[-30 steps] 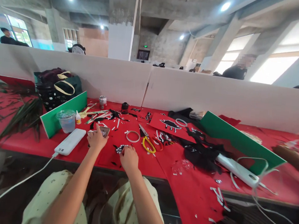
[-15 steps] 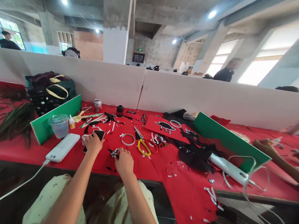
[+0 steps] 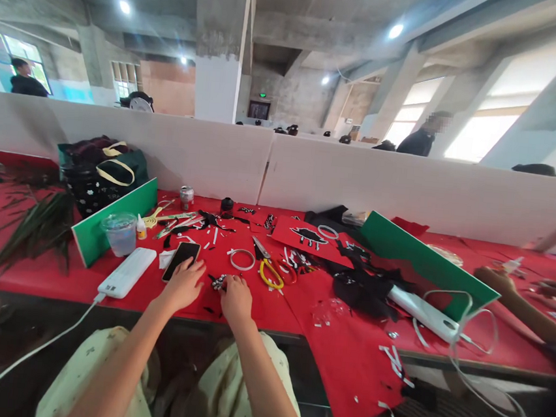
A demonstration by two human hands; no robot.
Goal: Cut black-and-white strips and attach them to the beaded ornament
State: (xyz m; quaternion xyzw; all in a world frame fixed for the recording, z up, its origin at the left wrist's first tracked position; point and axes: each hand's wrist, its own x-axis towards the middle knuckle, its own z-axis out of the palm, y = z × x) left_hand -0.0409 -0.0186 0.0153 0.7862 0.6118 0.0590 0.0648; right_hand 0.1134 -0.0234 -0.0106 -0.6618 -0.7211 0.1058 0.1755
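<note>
My left hand (image 3: 185,285) is open, its fingers spread by the lower right edge of a dark phone (image 3: 180,261) lying on the red table. My right hand (image 3: 236,299) has its fingers closed at a small black piece with silvery beads (image 3: 218,282); the fingertips are partly hidden. Behind the right hand lies a pale ring (image 3: 242,259). Scissors with yellow handles (image 3: 272,273) rest to the right of it. A white power bank (image 3: 128,273) with a cable is left of the phone.
Green boards (image 3: 114,219) stand left and right. Nearby are a plastic cup (image 3: 120,236), a glue bottle (image 3: 141,228), a can (image 3: 187,196) and black cloth (image 3: 363,294). Another person's hand (image 3: 494,280) is at far right.
My left hand has come off the phone's top and moved down and right, so more of the phone shows. My right hand stays at the beaded piece. The view has shifted slightly.
</note>
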